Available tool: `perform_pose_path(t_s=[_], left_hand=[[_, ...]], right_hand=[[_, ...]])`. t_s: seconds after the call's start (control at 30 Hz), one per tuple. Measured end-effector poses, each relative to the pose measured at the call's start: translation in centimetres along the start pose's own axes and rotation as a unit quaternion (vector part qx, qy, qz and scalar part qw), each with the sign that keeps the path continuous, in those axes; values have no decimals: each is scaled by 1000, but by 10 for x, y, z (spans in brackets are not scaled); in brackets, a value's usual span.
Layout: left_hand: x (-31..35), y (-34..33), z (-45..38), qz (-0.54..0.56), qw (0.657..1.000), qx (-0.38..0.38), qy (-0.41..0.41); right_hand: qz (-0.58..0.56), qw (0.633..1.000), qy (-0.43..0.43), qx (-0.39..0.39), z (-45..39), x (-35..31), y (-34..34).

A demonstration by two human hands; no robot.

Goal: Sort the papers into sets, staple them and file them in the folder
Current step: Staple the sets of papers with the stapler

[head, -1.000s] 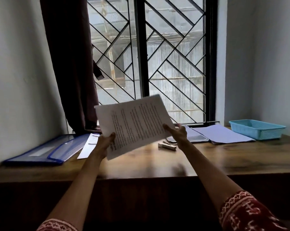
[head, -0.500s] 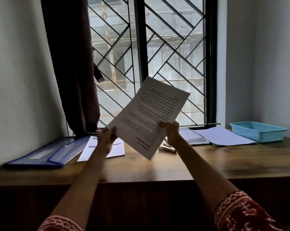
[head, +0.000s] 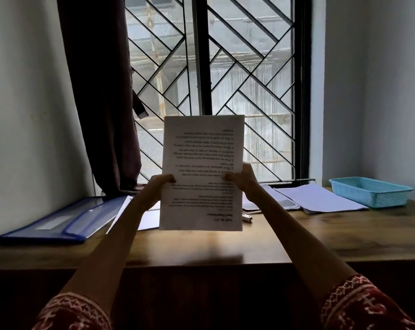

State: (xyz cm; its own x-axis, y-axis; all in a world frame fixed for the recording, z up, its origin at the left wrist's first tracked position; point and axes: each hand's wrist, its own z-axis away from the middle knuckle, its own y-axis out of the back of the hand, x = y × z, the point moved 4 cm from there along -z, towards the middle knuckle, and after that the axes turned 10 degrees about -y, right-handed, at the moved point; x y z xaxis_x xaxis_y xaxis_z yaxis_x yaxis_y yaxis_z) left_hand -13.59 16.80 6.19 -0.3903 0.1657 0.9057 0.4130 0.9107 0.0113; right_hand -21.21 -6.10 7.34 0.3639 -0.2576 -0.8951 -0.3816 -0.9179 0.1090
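A printed paper set [head: 203,151] stands upright above the wooden desk [head: 297,234], its text upside down to me. My left hand [head: 157,188] grips its left edge and my right hand [head: 243,181] grips its right edge. A blue folder [head: 58,217] lies flat at the desk's left. More white sheets [head: 145,220] lie beside the folder, partly hidden by my left arm. A stack of papers [head: 321,198] lies at the right. A small stapler [head: 247,217] peeks out behind the held paper's lower right corner.
A light blue plastic basket [head: 371,191] sits at the far right of the desk. A dark curtain [head: 101,91] hangs at the left of the barred window [head: 225,79]. Walls close in on both sides.
The held paper has turned from a tilted landscape position to upright portrait, upside down. Both hands shifted to its side edges and moved closer together.
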Motion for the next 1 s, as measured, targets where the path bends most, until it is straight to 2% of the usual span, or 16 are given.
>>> perform_pose_path(t_s=[0.17,0.3,0.4,0.53,0.73,0.9,1.0], left_hand=[[13,-15,-1,47,998,-10,-37],[8,-15,-2,36,995,33,-83],[-25,-10,9,16,994,72,-81],[-68,-12,34,1,995,77,-60],[-54,-6,18,11,994,72,-80],[-93,0,30,-27,997,77,-9],[-98,6,31,-87,995,37,39]], right_hand=[[-5,1000,19,-5,-1,-10,1],[-3,999,28,24,-1,-3,-4],[13,1000,12,6,8,23,-10],[-7,998,-40,-44,22,62,-23],[-62,996,-47,-52,14,47,-24],[14,992,-110,-65,16,80,-29],[15,987,-157,17,6,86,-22]])
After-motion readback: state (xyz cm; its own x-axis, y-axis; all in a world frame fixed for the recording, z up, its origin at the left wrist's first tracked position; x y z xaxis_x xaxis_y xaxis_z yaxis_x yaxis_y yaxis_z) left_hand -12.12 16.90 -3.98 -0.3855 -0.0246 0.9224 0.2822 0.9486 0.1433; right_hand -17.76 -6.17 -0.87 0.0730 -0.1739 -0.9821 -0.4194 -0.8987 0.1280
